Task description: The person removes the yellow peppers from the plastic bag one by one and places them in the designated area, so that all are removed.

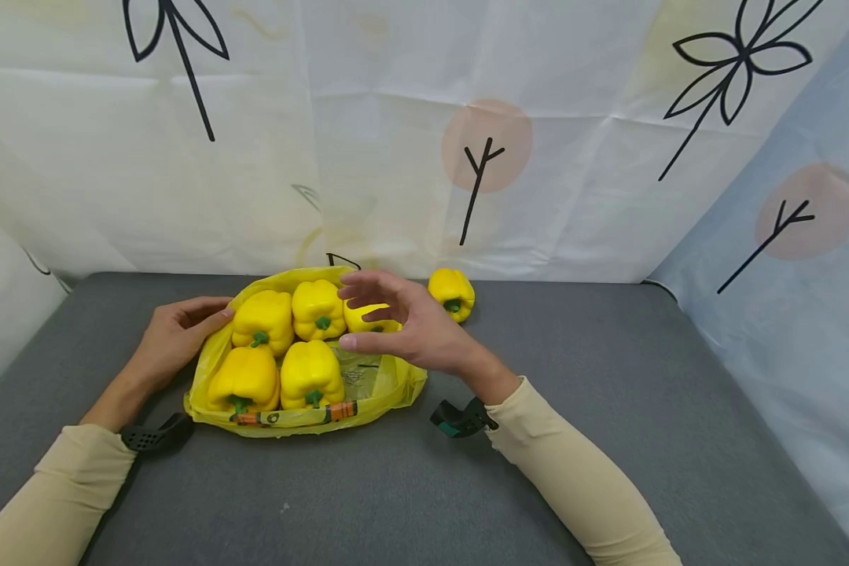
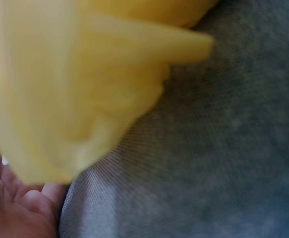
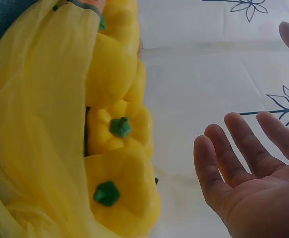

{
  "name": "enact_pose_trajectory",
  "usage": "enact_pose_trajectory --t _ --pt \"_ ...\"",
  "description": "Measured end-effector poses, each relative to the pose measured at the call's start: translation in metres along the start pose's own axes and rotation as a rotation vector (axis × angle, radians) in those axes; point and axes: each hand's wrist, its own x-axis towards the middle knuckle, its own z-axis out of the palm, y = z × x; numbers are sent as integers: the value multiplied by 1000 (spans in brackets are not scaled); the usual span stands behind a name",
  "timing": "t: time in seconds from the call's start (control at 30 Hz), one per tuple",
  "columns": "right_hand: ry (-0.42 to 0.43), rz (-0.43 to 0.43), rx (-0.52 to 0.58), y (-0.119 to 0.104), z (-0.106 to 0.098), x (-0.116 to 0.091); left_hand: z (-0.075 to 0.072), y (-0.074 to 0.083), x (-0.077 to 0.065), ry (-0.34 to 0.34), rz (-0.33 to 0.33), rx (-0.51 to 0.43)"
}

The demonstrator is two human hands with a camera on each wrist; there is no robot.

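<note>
A yellow plastic bag [image 1: 389,393] lies with its mouth spread wide, and several yellow bell peppers [image 1: 262,318] sit inside it in two rows. At the bag's left rim, my left hand [image 1: 177,338] pinches the plastic between thumb and fingers; the left wrist view shows the bag partly covering those fingers. My right hand [image 1: 424,322] hovers over the bag's right side, fingers spread and holding nothing. It partly hides one pepper [image 1: 361,318] in the back row. Outside the bag, a single yellow bell pepper [image 1: 453,295] rests behind the right hand.
Everything lies on a grey cloth-covered table [image 1: 573,354]. Behind it hangs a pale curtain [image 1: 396,173] with plant drawings, and another bluish one [image 1: 806,314] closes off the right side. Inside the bag, bare printed plastic shows at the front right.
</note>
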Motion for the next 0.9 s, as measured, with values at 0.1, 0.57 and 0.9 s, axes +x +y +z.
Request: enact_pose_trajectory --t 0.1,0.57,0.9 --pt "-9 13 -17 2 3 0 -1 0 0 -2 -1 4" --pt "-59 83 21 19 17 2 -1 0 0 -3 -17 -2" --pt "-73 127 -21 32 27 3 0 1 0 -3 -17 -8"
